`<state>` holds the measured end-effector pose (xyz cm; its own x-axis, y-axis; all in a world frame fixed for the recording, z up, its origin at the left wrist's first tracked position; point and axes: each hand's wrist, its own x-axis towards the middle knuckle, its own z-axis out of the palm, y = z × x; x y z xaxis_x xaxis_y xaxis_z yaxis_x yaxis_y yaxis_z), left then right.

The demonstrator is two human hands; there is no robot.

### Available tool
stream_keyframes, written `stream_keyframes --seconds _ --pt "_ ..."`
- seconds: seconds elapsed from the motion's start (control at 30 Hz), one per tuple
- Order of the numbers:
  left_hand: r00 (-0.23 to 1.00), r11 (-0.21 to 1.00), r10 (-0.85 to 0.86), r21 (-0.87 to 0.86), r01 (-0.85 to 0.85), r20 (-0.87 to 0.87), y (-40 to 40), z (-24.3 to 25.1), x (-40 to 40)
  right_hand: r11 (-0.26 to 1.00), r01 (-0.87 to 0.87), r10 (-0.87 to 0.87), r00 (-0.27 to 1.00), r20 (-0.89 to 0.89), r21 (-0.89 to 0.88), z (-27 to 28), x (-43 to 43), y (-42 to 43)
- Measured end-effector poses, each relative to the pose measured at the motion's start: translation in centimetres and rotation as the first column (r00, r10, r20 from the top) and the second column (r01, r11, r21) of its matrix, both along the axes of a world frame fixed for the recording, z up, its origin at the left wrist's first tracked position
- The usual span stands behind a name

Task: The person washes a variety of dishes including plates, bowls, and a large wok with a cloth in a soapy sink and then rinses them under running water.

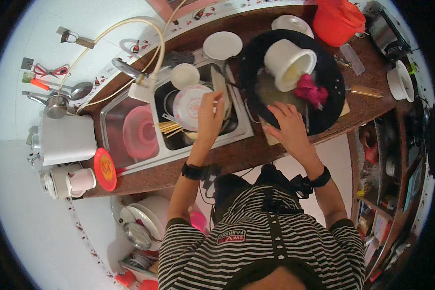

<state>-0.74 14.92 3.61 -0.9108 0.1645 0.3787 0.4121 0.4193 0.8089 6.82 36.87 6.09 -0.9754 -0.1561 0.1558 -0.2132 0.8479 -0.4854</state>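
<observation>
My left hand point(211, 114) is over the right sink basin, its fingers bent at the edge of a stack of dishes; whether it grips one cannot be told. Under and beside it lie a white plate with a pink pattern point(188, 105), a white bowl point(185, 76) and wooden chopsticks point(169, 127). My right hand point(285, 121) rests with spread fingers at the near rim of a large black wok point(250, 61). Inside the wok, a white ceramic pot point(281, 59) lies tilted on its side, with a magenta cloth point(310, 91) at its mouth.
A pink basin point(139, 132) sits in the left sink, below the faucet point(128, 69). A white plate point(223, 45) is behind the sink. Right of the wok are a wooden-handled knife point(366, 91), a white bowl point(398, 82) and a red container point(335, 25). A red plate point(105, 169) stands at the left.
</observation>
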Motion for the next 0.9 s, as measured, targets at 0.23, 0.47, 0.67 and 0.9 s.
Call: stream_keyframes --seconds 0.23,0.47,0.67,0.9 --pt "0.925 0.951 0.064 0.258 -0.170 0.374 -15.5 -6.2 -3.7 0.887 0.356 -0.319 0.933 -0.168 0.293 -4.5 -3.0 -7.8" --pt "0.865 0.959 0.132 0.159 -0.236 0.484 -27.5 -7.8 -9.0 0.794 0.532 -0.460 0.842 -0.282 0.294 -4.8 -3.0 -9.6" --pt "0.903 0.962 0.274 -0.091 -0.259 0.332 -29.7 -9.3 -16.1 0.746 0.610 -0.551 0.790 -0.269 0.265 -5.0 -3.0 -9.4" --pt "0.893 0.919 0.385 -0.181 -0.349 0.232 -30.3 -12.3 -19.8 0.514 0.695 -0.568 0.715 -0.408 0.503 -2.9 -1.8 -12.2"
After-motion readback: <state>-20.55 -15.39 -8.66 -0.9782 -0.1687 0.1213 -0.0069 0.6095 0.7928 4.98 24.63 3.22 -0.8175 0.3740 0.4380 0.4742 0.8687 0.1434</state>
